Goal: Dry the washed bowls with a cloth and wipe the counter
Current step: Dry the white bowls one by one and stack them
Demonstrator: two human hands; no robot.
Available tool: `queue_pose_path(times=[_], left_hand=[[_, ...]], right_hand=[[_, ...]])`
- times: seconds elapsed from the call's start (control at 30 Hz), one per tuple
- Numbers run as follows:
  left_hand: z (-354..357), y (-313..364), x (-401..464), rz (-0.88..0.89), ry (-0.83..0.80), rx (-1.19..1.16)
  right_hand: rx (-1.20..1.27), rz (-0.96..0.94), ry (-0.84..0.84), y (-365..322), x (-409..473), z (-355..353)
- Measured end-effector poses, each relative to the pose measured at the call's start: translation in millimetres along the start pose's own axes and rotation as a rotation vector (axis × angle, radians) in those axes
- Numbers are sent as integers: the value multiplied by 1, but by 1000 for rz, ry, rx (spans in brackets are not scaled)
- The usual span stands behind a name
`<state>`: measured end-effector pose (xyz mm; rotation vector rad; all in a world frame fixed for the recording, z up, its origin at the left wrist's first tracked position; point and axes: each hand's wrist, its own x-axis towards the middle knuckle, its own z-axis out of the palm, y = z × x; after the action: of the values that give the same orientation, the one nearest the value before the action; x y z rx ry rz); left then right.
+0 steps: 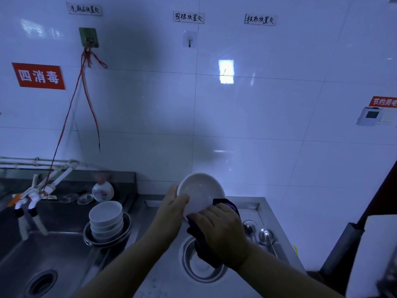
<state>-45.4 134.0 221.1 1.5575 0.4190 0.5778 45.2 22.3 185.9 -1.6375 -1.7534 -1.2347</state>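
— While the left hand grips the white bowl by its left rim, thumb curled over the edge, where is the cloth?

— Under the right hand. That hand's fingers curl round a dark purple cloth and press it against the bowl's lower right edge. Part of the cloth shows behind the bowl, and the rest hangs down below the hand.

— And the bowl itself?

— Held up in the air, tilted so its inside faces the camera, above the steel worktop. Below the hands a round metal basin sits on that worktop (the hanging cloth hides part of it).

— Any more bowls?

— Yes, a stack of white bowls stands to the left in a shallow metal dish, right at the edge of the sink.

— What lies to the right?

— A couple of metal spoons lie on the worktop near the right wrist. Behind the stack a small pink-capped bottle stands on the sink ledge, with two clear lids beside it. A faucet tied with red string reaches over the sink; the string runs up to a green hook on the tiled wall.

— Lighting?

— Dim and bluish, so fine detail is hard to tell.
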Motion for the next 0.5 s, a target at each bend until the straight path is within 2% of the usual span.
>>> queue_pose_path(times=[0.1, 0.2, 0.27, 0.37, 0.5], left_hand=[[-12, 8, 4, 50, -66, 97], [-26, 19, 14, -19, -303, 207], [-31, 24, 18, -100, -374, 201], [-27, 17, 19, -104, -300, 58], [3, -5, -1, 77, -25, 47]], right_hand=[[48, -191, -35, 17, -7, -5], [65, -411, -139, 34, -14, -11], [55, -489, -193, 40, -15, -13], [20, -406, -195, 41, -11, -10], [-56, -100, -49, 27, -3, -1]])
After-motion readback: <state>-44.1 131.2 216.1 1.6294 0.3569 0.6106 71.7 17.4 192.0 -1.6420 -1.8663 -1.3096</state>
